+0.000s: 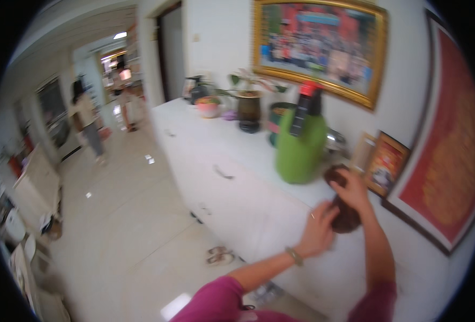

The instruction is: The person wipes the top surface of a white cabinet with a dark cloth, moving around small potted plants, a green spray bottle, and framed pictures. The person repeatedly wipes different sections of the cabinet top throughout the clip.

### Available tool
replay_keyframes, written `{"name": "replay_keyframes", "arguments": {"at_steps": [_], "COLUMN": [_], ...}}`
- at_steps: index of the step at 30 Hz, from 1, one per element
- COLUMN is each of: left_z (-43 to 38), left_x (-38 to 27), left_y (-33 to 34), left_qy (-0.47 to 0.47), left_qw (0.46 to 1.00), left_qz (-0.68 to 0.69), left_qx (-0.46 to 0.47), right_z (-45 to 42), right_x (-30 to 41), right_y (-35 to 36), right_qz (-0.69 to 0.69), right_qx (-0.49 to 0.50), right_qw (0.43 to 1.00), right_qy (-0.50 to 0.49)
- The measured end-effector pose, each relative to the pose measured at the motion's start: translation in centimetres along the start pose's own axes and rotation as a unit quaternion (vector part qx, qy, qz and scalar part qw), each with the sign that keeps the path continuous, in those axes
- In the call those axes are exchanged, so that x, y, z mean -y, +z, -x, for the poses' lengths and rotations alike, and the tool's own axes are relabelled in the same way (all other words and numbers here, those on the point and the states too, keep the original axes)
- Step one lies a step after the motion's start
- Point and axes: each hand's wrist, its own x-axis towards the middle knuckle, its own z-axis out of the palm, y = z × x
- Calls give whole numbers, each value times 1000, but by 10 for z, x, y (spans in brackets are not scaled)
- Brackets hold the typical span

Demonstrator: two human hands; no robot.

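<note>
My left hand (320, 229), with a bangle at the wrist, touches the lower left side of a dark brown object (346, 219) on the white cabinet (261, 193). My right hand (352, 191) reaches over its upper part with the fingers bent. Blur hides what the brown object is and how firmly either hand holds it. Just beyond my hands stands a green spray bottle (301, 153) with a black and red top. Small picture frames (386, 165) lean against the wall to the right of my right hand.
Potted plants (248, 108) and a pink bowl-shaped pot (208, 108) stand farther along the cabinet. A gold-framed picture (372, 88) and a large red framed panel (442, 173) are at the wall. Shoes (220, 256) lie on the floor. Two people (85, 116) are down the hallway.
</note>
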Motion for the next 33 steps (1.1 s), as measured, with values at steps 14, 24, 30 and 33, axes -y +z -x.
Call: {"name": "replay_keyframes", "arguments": {"at_steps": [14,24,30,33], "left_z": [153,142,115,103], "left_x": [-4,-33,-57,-68], "left_y": [-103,-61,-26,-9], "left_qy": [-153,-122,-124,-104], "left_qw": [974,979,980,985], "left_qz": [-7,-24,-25,-29], "left_qx": [168,158,154,131], "right_z": [10,71,139,179], "right_x": [54,78,41,19], "right_y": [18,-7,-73,-110], "right_qz": [38,66,116,158], "right_qx": [57,18,18,4], "right_qw": [997,977,983,982], "right_qy": [-36,-200,-141,-107]}}
